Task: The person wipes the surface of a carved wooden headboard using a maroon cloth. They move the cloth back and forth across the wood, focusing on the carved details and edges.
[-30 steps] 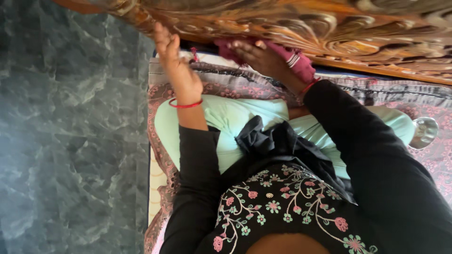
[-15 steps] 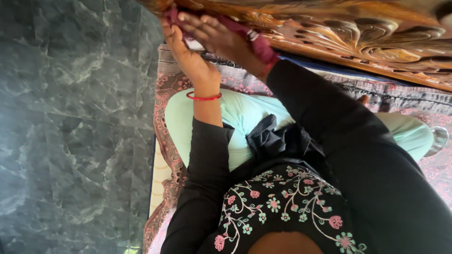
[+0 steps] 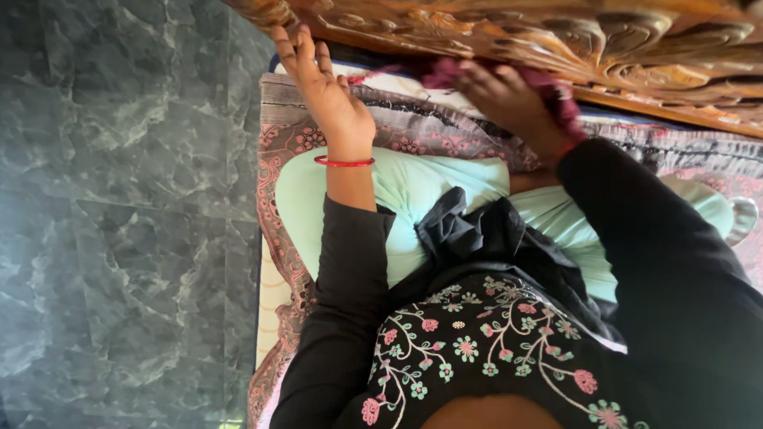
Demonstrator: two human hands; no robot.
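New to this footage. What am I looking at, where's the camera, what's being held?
There is no machine here: a person works with two bare hands, and the single camera sits on their head, looking down over their own body. The left hand is open, its fingers resting on the edge of a carved wooden board at the top of the picture. The right hand presses a dark pink cloth against the same carving. Below the hands lies a patterned pink blanket over a mattress, where the person sits in pale green trousers. A shiny metal cup shows at the right edge. The green marbled floor fills the left side.
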